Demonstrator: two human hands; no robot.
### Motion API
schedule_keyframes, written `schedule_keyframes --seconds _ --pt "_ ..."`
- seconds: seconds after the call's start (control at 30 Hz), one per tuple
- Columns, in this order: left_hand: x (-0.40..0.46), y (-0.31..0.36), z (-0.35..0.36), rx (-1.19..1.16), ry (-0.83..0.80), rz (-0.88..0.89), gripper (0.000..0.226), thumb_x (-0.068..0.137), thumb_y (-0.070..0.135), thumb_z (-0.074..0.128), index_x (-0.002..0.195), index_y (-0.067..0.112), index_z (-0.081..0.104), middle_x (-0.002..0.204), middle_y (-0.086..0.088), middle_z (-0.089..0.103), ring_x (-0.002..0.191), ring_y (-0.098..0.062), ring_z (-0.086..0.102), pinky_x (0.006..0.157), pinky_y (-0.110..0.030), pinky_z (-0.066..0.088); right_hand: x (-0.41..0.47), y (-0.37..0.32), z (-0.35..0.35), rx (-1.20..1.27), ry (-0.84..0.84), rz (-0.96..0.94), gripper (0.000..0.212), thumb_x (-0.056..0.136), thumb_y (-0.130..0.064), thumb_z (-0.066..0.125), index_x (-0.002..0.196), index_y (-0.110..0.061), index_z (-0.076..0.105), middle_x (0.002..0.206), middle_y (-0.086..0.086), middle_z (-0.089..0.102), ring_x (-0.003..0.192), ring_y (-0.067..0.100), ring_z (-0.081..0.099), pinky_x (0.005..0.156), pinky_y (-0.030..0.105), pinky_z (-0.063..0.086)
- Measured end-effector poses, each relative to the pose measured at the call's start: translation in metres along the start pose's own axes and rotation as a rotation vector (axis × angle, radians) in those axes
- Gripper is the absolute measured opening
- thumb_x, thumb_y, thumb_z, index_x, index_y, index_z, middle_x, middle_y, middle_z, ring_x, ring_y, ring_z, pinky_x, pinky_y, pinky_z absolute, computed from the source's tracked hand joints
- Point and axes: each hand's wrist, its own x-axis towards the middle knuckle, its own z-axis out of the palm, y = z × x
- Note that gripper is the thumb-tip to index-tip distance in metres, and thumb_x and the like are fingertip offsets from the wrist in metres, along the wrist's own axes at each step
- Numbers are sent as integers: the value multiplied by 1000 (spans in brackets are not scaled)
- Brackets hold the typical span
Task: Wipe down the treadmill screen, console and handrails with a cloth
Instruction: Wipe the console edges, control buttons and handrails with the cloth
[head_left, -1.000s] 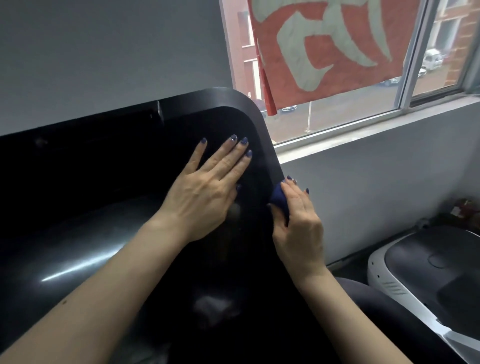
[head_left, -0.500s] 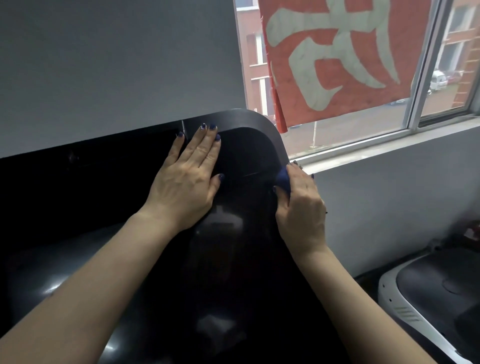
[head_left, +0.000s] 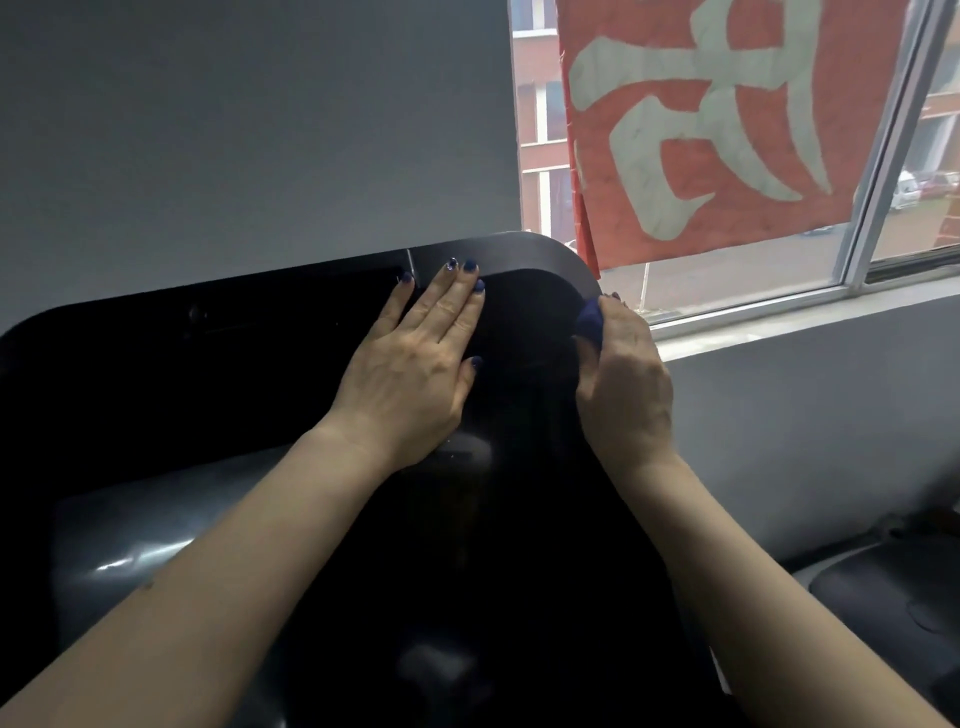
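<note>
Head view: a black treadmill console (head_left: 218, 364) filled the lower frame beneath a grey wall (head_left: 234, 130). The left hand (head_left: 410, 374) was laid flat on the console, fingers straight, fingertips at its top edge. The right hand (head_left: 623, 384) was curled around a blue cloth (head_left: 591, 323), which was pressed against the console's rounded upper right corner. A red banner (head_left: 717, 119) was seen through the window (head_left: 883, 228).

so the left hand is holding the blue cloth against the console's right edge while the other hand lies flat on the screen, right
Not quite: the right hand grips the blue cloth at the console edge; the left hand lies flat, as the head view shows.
</note>
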Motion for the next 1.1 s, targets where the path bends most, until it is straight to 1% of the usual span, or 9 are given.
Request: schedule_keyframes --seconds 0.1,0.17,0.33,0.6,0.73,0.83,0.9,1.0,1.1 --pt "-2 -7 -4 10 13 -9 62 97 35 30 153 7 27 162 -9 21 151 -21 17 122 -50 14 -2 2 -5 35 -50 28 51 93 -21 48 135 7 50 136 24 55 128 38 51 107 45 39" --pt "-3 -12 -4 26 16 -24 62 97 35 30 152 7 30 162 -9 24 151 -22 17 121 -53 13 -2 2 -6 18 -65 18 51 93 -22 46 136 6 49 137 24 54 129 38 50 107 46 40" --pt "-2 -14 -1 35 12 -19 60 96 34 32 150 6 37 159 -9 32 149 -23 23 119 -53 21 3 1 -4 -24 -71 -16 45 90 -17 49 126 9 55 125 26 61 116 42 58 97 51 50" --pt "-3 -12 -1 14 22 -33 60 96 34 32 149 8 39 158 -8 34 148 -22 26 119 -52 22 6 0 -3 15 -30 -34 41 92 -17 47 125 6 57 122 22 62 112 40 59 94 50 51" --pt "-3 -11 1 18 31 -40 60 96 34 33 149 8 40 157 -8 36 148 -22 28 118 -52 22 26 -7 2 15 -3 -79 27 88 -10 52 109 3 63 106 19 66 95 38 62 81 40 49" --pt "-3 -12 -1 22 19 -42 60 95 34 33 148 8 41 157 -8 36 148 -22 28 118 -53 25 45 -16 7 14 -15 -120 25 87 -9 53 106 1 64 103 19 66 94 37 63 79 34 42" --pt "-3 -13 -4 4 0 -28 60 95 35 32 149 8 39 159 -7 33 149 -22 25 118 -52 24 46 -14 3 18 -54 -157 26 88 -4 56 112 1 63 111 20 65 101 39 61 82 33 41" --pt "-10 -19 -11 -25 -11 -30 63 96 36 30 153 10 30 163 -6 23 151 -20 17 121 -50 18 47 -7 -9 14 -161 -188 34 90 0 59 124 2 59 125 21 61 114 39 58 94 39 44" --pt "-24 -34 -21 -10 -8 -113 66 96 40 29 155 9 25 164 -7 18 152 -19 14 122 -46 11 52 -5 -15 -2 -239 -200 38 92 0 58 131 2 55 133 21 57 124 38 54 103 39 40"
